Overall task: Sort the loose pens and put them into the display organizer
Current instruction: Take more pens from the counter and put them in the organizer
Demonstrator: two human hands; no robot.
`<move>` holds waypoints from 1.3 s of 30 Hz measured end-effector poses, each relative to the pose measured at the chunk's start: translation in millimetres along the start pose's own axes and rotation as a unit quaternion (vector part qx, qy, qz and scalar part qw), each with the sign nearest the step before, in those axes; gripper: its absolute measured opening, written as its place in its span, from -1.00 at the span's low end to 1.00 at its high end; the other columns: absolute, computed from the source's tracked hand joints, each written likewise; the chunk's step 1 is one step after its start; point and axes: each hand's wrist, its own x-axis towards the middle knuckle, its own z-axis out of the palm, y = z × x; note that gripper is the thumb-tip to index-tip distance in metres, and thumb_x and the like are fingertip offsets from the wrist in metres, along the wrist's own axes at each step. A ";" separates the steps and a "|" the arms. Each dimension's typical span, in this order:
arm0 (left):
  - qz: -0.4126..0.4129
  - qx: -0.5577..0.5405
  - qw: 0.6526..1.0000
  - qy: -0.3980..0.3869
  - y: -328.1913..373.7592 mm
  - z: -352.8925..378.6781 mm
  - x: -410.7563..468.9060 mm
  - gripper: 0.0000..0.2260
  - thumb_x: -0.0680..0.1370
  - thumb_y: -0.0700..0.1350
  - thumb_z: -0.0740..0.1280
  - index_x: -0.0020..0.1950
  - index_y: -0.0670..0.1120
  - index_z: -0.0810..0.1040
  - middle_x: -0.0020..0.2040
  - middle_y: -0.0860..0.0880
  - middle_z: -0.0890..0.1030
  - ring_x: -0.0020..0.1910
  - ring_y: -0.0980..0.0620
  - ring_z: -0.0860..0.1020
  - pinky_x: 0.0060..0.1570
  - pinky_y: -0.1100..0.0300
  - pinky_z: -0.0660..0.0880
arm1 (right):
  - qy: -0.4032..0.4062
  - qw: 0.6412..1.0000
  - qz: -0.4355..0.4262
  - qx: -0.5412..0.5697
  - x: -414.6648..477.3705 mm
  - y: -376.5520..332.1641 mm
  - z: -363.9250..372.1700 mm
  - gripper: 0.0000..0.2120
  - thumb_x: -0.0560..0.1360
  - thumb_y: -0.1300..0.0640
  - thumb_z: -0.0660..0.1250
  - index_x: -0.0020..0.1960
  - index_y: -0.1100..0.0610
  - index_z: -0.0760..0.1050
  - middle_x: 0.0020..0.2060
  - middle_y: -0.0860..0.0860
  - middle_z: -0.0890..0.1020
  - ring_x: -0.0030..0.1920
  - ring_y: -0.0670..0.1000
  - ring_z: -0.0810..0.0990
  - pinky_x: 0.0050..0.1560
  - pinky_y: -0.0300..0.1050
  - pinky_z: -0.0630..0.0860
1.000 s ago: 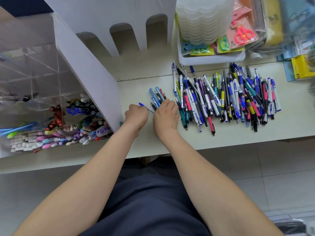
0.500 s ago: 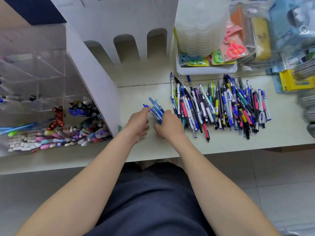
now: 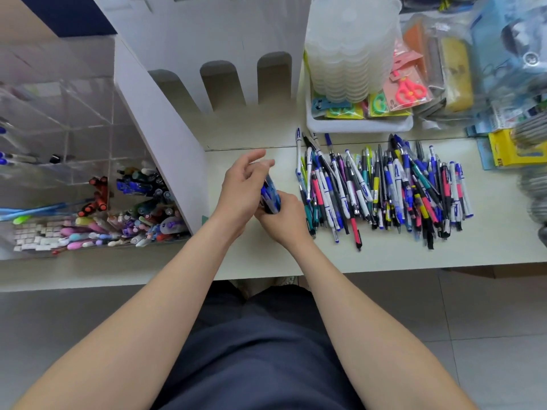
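A bundle of blue pens [image 3: 270,194] stands nearly upright between my two hands, just above the white counter [image 3: 384,253]. My left hand [image 3: 241,187] curls round the bundle from the left, its upper fingers partly spread. My right hand [image 3: 285,220] grips the bundle's lower end from the right. A wide heap of loose pens [image 3: 381,187] in many colours lies on the counter to the right of my hands. The clear acrylic display organizer [image 3: 68,137] stands at the left, its lower compartments holding pens and markers.
A white divider panel [image 3: 159,143] separates the organizer from the counter. Behind the heap sit a white tray [image 3: 358,125] with packaged stationery and a stack of translucent cups [image 3: 349,48]. Packaged goods crowd the far right. The counter's front edge runs below my hands.
The small group of blue pens that lay flat on the counter has been gathered and lifted into an upright bundle held between both hands.
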 end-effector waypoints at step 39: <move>-0.088 -0.246 0.952 -0.162 36.1 -55.4 -95.5 -0.75 0.55 0.00 0.49 0.16 -0.09 0.70 0.11 -0.28 0.61 0.05 -0.29 0.56 0.02 -0.19 0.44 | -0.110 0.992 -0.067 0.008 -110.5 -142.6 -46.5 -0.34 0.47 0.12 0.48 0.34 -0.15 0.11 -0.02 0.10 0.62 -0.39 0.08 0.64 -0.49 -0.11 0.55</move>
